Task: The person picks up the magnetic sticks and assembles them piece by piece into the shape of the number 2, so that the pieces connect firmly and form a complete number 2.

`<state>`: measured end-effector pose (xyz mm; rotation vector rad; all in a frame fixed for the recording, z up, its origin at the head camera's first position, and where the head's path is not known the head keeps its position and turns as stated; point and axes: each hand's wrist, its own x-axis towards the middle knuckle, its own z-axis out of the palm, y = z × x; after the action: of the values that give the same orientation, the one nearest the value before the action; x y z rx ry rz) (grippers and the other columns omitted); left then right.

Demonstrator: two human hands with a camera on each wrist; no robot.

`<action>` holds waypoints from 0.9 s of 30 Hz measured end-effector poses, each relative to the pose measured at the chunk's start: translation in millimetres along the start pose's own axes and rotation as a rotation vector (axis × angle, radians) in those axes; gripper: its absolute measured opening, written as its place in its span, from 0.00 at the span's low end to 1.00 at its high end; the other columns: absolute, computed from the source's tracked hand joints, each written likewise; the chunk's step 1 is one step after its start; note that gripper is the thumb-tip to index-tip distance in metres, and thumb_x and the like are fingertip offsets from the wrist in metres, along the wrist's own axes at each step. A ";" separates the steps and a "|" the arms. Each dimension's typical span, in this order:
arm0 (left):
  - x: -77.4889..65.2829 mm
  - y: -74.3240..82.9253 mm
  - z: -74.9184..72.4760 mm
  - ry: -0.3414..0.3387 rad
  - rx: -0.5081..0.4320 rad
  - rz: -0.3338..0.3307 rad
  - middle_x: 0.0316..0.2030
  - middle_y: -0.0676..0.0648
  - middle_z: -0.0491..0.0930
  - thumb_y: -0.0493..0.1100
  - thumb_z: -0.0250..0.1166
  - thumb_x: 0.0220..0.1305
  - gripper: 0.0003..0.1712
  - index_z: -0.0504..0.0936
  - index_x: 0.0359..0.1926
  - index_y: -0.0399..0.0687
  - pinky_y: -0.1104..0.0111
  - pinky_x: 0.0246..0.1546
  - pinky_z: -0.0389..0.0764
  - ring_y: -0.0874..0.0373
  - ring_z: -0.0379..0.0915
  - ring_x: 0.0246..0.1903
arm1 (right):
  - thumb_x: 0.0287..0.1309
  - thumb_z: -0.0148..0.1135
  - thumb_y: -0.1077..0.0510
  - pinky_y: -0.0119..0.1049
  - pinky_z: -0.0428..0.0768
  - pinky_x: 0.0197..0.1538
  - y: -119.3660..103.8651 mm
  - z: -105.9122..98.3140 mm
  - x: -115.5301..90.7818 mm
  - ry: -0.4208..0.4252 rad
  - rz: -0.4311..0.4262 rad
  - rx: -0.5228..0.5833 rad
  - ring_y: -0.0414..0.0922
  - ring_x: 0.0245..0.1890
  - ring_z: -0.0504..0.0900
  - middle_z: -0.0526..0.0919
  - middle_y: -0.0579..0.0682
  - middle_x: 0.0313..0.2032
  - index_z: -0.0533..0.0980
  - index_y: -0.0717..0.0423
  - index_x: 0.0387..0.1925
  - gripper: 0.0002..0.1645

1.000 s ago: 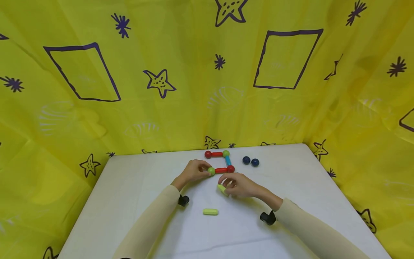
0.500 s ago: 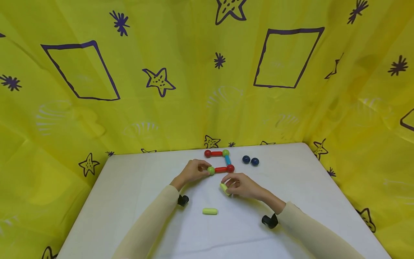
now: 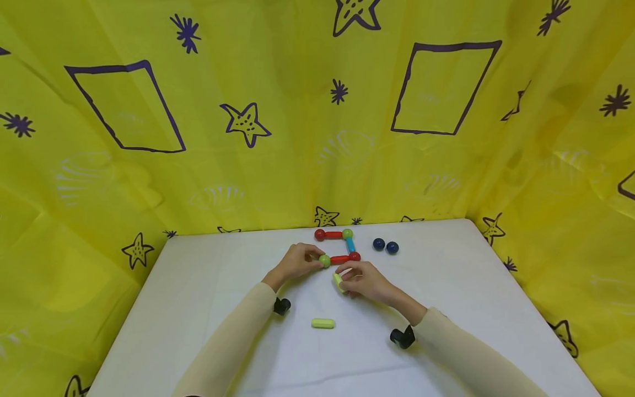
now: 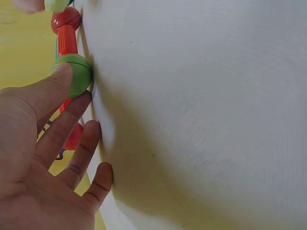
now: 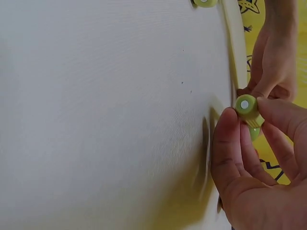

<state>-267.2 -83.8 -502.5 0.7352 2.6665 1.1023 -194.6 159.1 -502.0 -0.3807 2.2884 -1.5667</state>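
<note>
My left hand (image 3: pixel 299 261) pinches a green ball (image 3: pixel 324 261) between thumb and index finger; its other fingertips touch the table in the left wrist view. That ball is at one end of an open chain lying on the table: a red rod (image 3: pixel 339 259), a red ball (image 3: pixel 354 257), a blue rod (image 3: pixel 350 245), a second green ball (image 3: pixel 348 234), another red rod (image 3: pixel 333 235) and a red end ball (image 3: pixel 319 235). My right hand (image 3: pixel 367 281) holds a yellow-green magnetic rod (image 3: pixel 338 282) by thumb and fingertips, near the pinched ball. A silver disc shows on the rod's end (image 5: pixel 244 104).
A second yellow-green rod (image 3: pixel 323 323) lies nearer me on the white table (image 3: pixel 198 320). Two dark blue balls (image 3: pixel 379 244) (image 3: pixel 392 248) sit right of the chain. Yellow patterned cloth (image 3: pixel 288 176) rises behind the table and at both sides.
My right hand shifted slightly right, then moved left and away from me, bringing the yellow-green rod closer to the pinched green ball. My left hand and the chain stay in place.
</note>
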 end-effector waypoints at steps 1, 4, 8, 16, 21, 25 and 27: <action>0.1 -0.4 0.3 0.003 -0.001 0.003 0.44 0.50 0.88 0.43 0.74 0.64 0.14 0.89 0.50 0.47 0.67 0.43 0.77 0.58 0.75 0.39 | 0.62 0.71 0.64 0.41 0.86 0.36 -0.5 1.6 1.6 0.015 0.007 0.008 0.49 0.31 0.86 0.85 0.56 0.40 0.81 0.58 0.53 0.17; 0.7 -1.9 1.4 0.010 -0.002 0.012 0.43 0.50 0.88 0.42 0.75 0.63 0.13 0.89 0.49 0.47 0.67 0.43 0.77 0.58 0.75 0.39 | 0.62 0.71 0.64 0.40 0.86 0.35 -1.6 6.2 6.7 0.054 0.027 0.032 0.48 0.29 0.87 0.85 0.56 0.40 0.81 0.59 0.53 0.18; 1.7 -3.8 2.7 0.018 0.004 0.025 0.42 0.50 0.88 0.42 0.75 0.63 0.13 0.89 0.48 0.47 0.67 0.43 0.77 0.58 0.75 0.38 | 0.62 0.70 0.66 0.40 0.86 0.34 -2.9 12.1 12.3 0.095 0.040 0.066 0.47 0.28 0.87 0.86 0.57 0.39 0.81 0.61 0.53 0.18; 2.0 -3.4 2.1 0.011 -0.003 0.024 0.43 0.51 0.88 0.43 0.74 0.64 0.12 0.89 0.48 0.47 0.66 0.44 0.77 0.59 0.75 0.39 | 0.63 0.68 0.68 0.38 0.86 0.33 -5.3 18.2 21.5 0.130 0.076 0.079 0.47 0.27 0.86 0.86 0.58 0.37 0.80 0.64 0.55 0.19; 1.9 -3.4 2.7 0.007 -0.001 0.006 0.42 0.51 0.88 0.43 0.74 0.64 0.12 0.89 0.49 0.48 0.67 0.44 0.77 0.59 0.74 0.38 | 0.63 0.68 0.69 0.38 0.86 0.32 -3.4 19.8 24.4 0.143 0.094 0.100 0.45 0.27 0.85 0.86 0.57 0.37 0.80 0.64 0.55 0.18; 1.6 -3.1 2.9 0.007 0.001 0.002 0.42 0.51 0.87 0.43 0.74 0.64 0.12 0.89 0.49 0.48 0.66 0.44 0.77 0.59 0.75 0.39 | 0.63 0.68 0.69 0.39 0.86 0.33 -3.1 19.7 24.4 0.138 0.089 0.121 0.45 0.28 0.85 0.85 0.58 0.38 0.79 0.65 0.56 0.19; 1.5 -3.2 3.0 0.007 0.001 0.001 0.43 0.51 0.87 0.43 0.74 0.65 0.12 0.89 0.49 0.48 0.66 0.44 0.78 0.58 0.75 0.39 | 0.63 0.68 0.68 0.40 0.86 0.33 -3.7 19.6 24.4 0.135 0.091 0.129 0.45 0.28 0.85 0.85 0.59 0.39 0.79 0.66 0.56 0.20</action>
<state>-268.7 -83.1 -506.8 0.7348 2.6735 1.1055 -208.4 131.4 -508.2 -0.1392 2.2520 -1.7294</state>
